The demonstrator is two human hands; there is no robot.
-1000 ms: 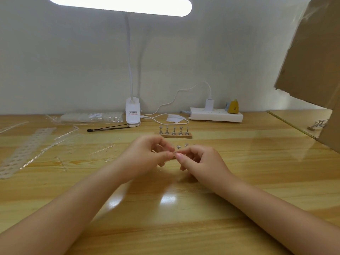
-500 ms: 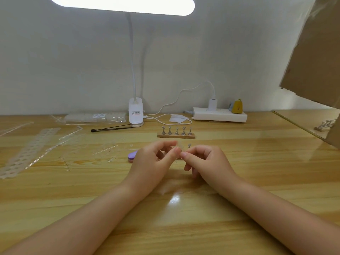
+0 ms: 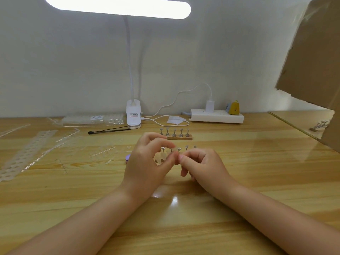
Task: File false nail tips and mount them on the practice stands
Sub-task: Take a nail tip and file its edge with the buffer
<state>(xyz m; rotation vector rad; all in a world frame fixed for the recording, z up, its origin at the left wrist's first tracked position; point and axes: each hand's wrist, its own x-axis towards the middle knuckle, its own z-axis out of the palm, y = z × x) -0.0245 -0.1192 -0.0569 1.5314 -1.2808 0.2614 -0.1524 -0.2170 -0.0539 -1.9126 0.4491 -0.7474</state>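
— What are the hands doing?

— Both meet at the middle of the wooden table [image 3: 239, 162]. The left hand [image 3: 147, 166] has its fingers curled, thumb and forefinger drawn together at a small clear false nail tip [image 3: 176, 155] – it pinches that tip. The right hand [image 3: 204, 164] is curled as well, its thumb and forefinger closing on the same spot from the right, so the fingertips of the two hands touch around it (the tip is so clear and small that its shape can barely be made out).

— And the stands?

— A near practice stand [image 3: 179, 149] sits just behind the fingers; its metal holders peek above the knuckles and its base is hidden by the hands. Something pale and translucent shows through the gap in the left hand; what it is, I cannot tell. A far practice stand [image 3: 179, 138], a wooden bar with five bare metal holders, lies farther back.

— Anything else nearby?

— A purple nail file [image 3: 128, 157] peeks out just left of the left hand. Clear plastic strips [image 3: 27, 153] lie at far left, with a clip-on desk lamp [image 3: 133, 116] and a white power strip [image 3: 217, 117] by the wall.
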